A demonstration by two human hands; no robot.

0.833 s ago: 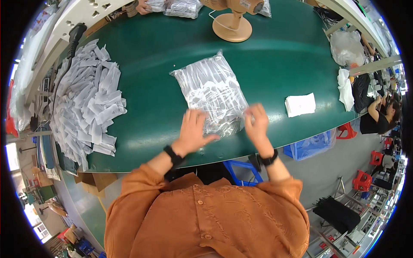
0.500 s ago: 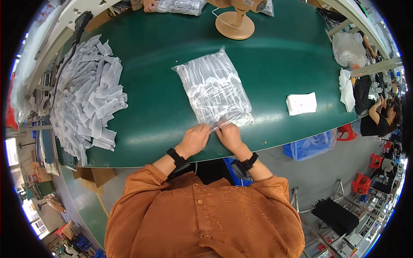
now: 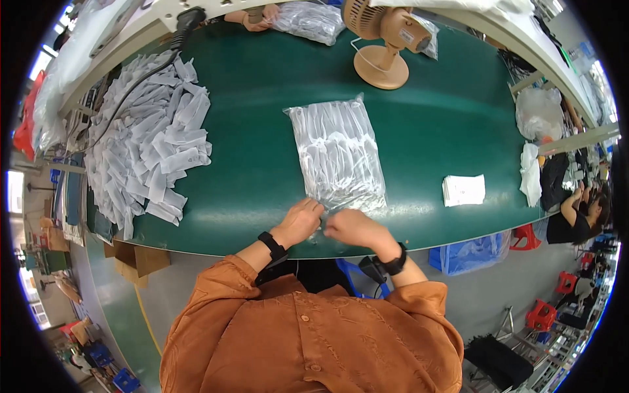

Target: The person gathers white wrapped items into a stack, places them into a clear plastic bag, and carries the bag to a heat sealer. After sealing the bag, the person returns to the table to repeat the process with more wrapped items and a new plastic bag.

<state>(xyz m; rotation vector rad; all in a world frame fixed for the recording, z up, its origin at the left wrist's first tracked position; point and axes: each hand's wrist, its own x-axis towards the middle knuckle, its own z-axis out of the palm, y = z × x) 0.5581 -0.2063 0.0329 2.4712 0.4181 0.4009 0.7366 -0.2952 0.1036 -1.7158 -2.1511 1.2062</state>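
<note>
A clear plastic bag (image 3: 337,154) stuffed with small white packets lies flat in the middle of the green table (image 3: 262,98). Both hands pinch its near edge, side by side. My left hand (image 3: 301,221) grips the bag's near left corner with curled fingers. My right hand (image 3: 352,227) closes on the near edge just to the right of it. Each wrist wears a black band.
A large heap of white packets (image 3: 147,141) covers the table's left side. A beige desk fan (image 3: 383,39) stands at the back. A small white stack (image 3: 464,190) lies to the right. Another person's hand (image 3: 262,14) and a filled bag (image 3: 309,19) are at the far edge.
My hands, earlier spread flat on the bag's near end, have drawn together at its near edge and closed on it. The bag has stayed in place.
</note>
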